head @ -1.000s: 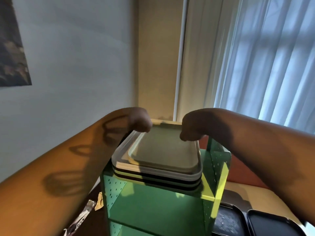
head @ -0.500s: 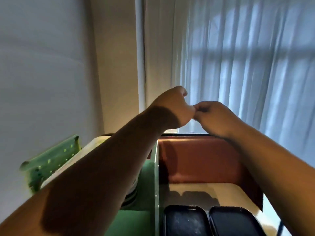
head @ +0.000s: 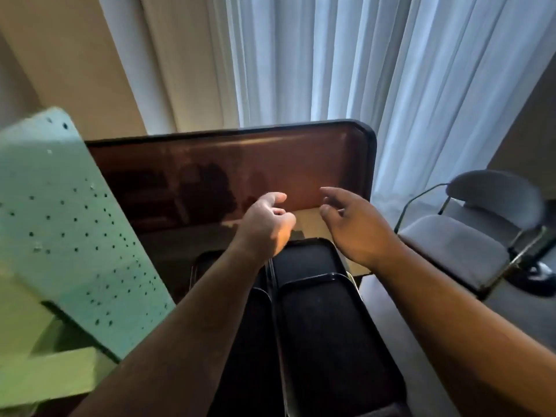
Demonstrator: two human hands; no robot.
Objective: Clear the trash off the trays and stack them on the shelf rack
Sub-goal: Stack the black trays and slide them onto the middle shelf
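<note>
We reach both arms forward over the tabletop [head: 313, 219], forearms running up from the bottom edge. Our left hand [head: 269, 219] hangs with its fingers loosely curled and spread, gripping nothing; our right hand [head: 350, 222] is beside it, palm turned inward, fingers apart and likewise empty. The two hands are near each other but not touching, both held in the air above the far end of the black trays [head: 325, 311]. Those trays lie in two rows on the tabletop, overlapping one another, in front of a brown partition [head: 270, 164]. The green perforated rack [head: 69, 224] shows only its side panel at the left edge; the stacked trays on it are out of view here. A grey chair [head: 469, 236] stands to the right, before the white curtain [head: 331, 61]. Half a second ago our fingertips met in front of the curtain at a higher level; since then the hands have parted and dropped toward the black trays, and a second ago they were on the pale tray stack atop the rack.
</note>
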